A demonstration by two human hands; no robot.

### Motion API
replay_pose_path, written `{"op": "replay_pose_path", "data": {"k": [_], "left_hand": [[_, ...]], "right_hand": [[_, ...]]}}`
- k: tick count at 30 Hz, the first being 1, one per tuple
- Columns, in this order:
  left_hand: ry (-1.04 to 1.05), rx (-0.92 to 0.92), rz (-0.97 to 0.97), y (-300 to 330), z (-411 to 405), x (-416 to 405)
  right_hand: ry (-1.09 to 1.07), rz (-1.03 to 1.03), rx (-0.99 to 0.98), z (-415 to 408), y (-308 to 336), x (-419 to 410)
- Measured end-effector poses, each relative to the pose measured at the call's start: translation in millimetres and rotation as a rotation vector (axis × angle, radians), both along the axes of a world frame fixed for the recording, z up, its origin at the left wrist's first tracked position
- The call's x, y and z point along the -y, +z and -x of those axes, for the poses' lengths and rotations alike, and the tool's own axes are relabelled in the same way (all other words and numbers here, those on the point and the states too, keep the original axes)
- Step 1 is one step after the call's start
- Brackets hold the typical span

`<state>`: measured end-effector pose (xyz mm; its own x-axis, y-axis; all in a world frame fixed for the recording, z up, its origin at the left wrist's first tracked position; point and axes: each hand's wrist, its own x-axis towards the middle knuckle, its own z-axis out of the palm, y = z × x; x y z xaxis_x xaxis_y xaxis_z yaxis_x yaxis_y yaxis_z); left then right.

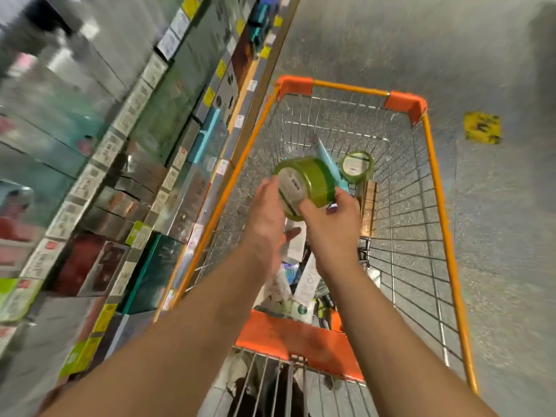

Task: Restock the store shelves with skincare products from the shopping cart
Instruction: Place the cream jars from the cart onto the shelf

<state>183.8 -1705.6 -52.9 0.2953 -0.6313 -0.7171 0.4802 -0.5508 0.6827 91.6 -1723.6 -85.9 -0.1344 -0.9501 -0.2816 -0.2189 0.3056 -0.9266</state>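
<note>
A green jar, probably rigid, light and slick, is gripped at its rim by the right hand while the left hand's straight fingers steady its labelled base.

grey speckled floor w/ yellow sticker

Shelf boxes blurred; price labels unreadable.
</note>
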Motion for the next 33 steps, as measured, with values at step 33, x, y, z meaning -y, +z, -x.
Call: {"op": "replay_pose_path", "data": {"k": [33], "left_hand": [[0.001, -0.375, 0.458, 211, -67, -199]], "right_hand": [[0.385, 0.466, -0.037, -32, 225, -188]]}}
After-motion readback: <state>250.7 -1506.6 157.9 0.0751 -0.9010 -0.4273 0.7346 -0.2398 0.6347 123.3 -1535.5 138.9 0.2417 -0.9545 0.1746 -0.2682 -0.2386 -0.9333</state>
